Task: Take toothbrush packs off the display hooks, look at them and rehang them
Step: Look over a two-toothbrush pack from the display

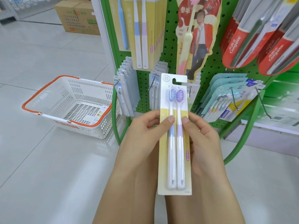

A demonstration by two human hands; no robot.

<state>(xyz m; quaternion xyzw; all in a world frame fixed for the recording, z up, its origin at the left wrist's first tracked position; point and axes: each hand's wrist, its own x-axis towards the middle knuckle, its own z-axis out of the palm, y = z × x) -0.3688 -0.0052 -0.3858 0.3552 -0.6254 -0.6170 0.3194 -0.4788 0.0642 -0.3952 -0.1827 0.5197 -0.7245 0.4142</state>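
Note:
A yellow-and-white toothbrush pack (175, 159) with one blue and one purple brush stands upright in front of me, face toward the camera. My left hand (145, 126) grips its left edge, thumb on the front. My right hand (202, 131) grips its right edge, thumb on the front too. Behind it stands the green pegboard display (208, 73). More packs of the same kind (142, 29) hang on a hook at upper left. A row of grey-blue packs (126, 88) and another row (155, 88) hang lower.
A white shopping basket with orange handles (72, 104) sits on the tiled floor at left. Red Colgate packs (242, 39) hang at upper right, teal multi-packs (226, 97) lower right. Bare metal hooks (265, 109) stick out at right. Cardboard boxes (77, 15) stand at the back.

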